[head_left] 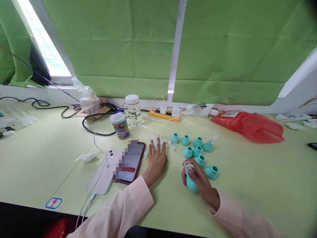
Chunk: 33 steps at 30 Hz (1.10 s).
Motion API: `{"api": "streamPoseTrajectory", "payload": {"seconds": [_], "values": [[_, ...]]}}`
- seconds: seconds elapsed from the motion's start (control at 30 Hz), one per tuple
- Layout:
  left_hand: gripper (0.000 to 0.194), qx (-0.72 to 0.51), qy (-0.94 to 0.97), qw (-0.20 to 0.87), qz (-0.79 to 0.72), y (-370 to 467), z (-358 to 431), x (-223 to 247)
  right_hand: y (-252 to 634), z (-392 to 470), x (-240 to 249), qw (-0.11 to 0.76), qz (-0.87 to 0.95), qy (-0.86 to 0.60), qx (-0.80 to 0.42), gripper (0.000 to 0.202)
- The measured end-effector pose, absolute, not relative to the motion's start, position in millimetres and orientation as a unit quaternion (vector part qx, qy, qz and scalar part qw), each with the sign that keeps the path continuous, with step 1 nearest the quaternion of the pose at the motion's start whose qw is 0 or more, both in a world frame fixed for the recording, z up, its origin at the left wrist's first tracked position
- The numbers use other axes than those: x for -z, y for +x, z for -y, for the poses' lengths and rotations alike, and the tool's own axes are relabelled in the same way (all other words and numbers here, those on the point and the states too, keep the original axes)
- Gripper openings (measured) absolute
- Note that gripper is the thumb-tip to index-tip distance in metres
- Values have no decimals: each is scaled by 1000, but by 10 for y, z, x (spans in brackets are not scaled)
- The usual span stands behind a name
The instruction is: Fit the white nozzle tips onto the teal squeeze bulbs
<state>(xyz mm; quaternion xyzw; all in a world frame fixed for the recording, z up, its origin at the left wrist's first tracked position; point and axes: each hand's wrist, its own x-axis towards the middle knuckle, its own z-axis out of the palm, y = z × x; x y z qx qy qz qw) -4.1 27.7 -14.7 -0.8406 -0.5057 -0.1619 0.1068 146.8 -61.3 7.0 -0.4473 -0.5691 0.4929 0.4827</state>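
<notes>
My right hand (pixel 201 183) is closed around a small teal squeeze bulb (pixel 192 185). A clear plastic tip (pixel 188 166) sits at its mouth, between my thumb and fingers. My left hand (pixel 157 161) lies palm down on the table, fingers spread. Its fingertips reach a loose heap of small translucent white pieces (pixel 173 146), partly hidden under them. Several more teal bulbs (pixel 185 140) stand or lie beyond my right hand, open mouths showing. One teal bulb (pixel 207 146) at the back right has a clear piece at its mouth.
Left of my left hand lie a dark-screened phone (pixel 132 162) and a pale phone (pixel 105 175) with a white cable. Behind them stand a printed cup (pixel 120 127) and a lidded jar (pixel 134 114). An orange power strip (pixel 168 115) and a red plastic bag (pixel 257 127) lie along the back.
</notes>
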Motion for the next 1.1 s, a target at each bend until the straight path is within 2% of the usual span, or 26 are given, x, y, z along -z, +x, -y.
{"api": "streamPoseTrajectory", "payload": {"seconds": [0.23,0.37,0.53,0.63,0.87,1.0,1.1], "values": [[52,107,-838,124,521,23,-420,152,1477,655,-12,455,578,-412,-538,26],[47,93,-843,125,516,42,-408,77,1464,652,-35,463,570,-425,-528,22],[38,89,-853,130,498,10,-399,13,1455,631,-72,461,565,-460,-506,28],[35,102,-855,148,486,-1,-385,-5,1455,625,-66,456,573,-467,-495,30],[46,146,-869,132,454,35,-329,-17,1462,613,-35,472,568,-480,-473,28],[36,151,-872,105,454,33,-327,21,1454,623,-37,469,567,-483,-475,28],[31,208,-867,67,449,25,-318,11,1449,626,-38,469,569,-490,-465,28]]}}
